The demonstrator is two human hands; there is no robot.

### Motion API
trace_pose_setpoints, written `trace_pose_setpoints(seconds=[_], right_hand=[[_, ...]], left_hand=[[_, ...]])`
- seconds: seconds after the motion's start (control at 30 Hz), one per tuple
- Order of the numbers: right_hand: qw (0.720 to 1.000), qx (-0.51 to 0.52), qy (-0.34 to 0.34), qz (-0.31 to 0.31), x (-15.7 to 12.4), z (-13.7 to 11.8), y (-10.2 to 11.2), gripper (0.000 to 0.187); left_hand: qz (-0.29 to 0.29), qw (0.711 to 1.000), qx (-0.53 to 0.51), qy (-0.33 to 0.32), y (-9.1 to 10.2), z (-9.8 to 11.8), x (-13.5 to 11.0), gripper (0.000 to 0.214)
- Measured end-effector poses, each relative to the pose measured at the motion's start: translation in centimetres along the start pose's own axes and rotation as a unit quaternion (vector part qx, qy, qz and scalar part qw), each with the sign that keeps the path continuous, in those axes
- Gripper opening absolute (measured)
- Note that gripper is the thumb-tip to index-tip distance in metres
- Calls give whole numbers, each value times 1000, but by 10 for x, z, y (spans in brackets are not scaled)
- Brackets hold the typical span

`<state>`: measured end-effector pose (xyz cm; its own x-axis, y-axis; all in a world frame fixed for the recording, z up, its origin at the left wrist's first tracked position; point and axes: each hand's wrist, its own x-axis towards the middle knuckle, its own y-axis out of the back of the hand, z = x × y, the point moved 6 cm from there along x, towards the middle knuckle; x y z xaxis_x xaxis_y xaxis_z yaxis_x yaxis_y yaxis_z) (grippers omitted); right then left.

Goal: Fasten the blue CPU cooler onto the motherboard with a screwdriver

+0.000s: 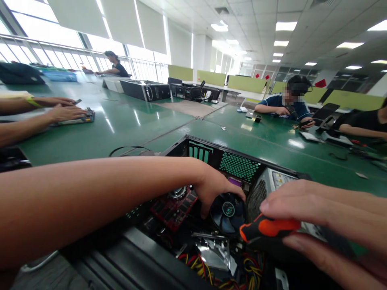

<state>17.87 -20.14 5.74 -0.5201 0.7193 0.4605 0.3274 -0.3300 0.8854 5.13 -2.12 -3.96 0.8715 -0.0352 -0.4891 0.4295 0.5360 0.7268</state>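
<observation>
An open black computer case (pixel 193 141) lies in front of me. Inside it sits a round black cooling fan (pixel 228 209) with a green-printed hub. My left hand (pixel 216 187) reaches in from the left, its thumb and fingers around the far and left sides of the fan. On the right, my right hand (pixel 314 213) grips an orange and black screwdriver (pixel 269 227), its handle end pointing left towards the fan; the shaft is not visible. A red circuit board (pixel 175 207) lies left of the fan, and a metal power supply (pixel 261 189) stands to its right.
Red, yellow and black cables (pixel 199 268) and crumpled silver foil (pixel 216 253) fill the case's near side. The green table (pixel 130 117) stretches ahead, with more computer cases (pixel 145 89) at the back. At left, another person's hands (pixel 62 110) rest on a board; other people sit around.
</observation>
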Motion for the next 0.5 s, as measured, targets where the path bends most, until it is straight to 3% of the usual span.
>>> trace_pose_setpoints(seconds=[0.03, 0.27, 0.5], right_hand=[[999, 9, 40, 5, 3, -8, -1, 21], [999, 33, 14, -25, 21, -12, -6, 22], [994, 110, -24, 10, -4, -1, -12, 38]], left_hand=[[0, 1000, -2, -1, 0, 0, 0, 123], [5, 1000, -8, -11, 0, -1, 0, 123], [9, 1000, -18, -18, 0, -2, 3, 125]])
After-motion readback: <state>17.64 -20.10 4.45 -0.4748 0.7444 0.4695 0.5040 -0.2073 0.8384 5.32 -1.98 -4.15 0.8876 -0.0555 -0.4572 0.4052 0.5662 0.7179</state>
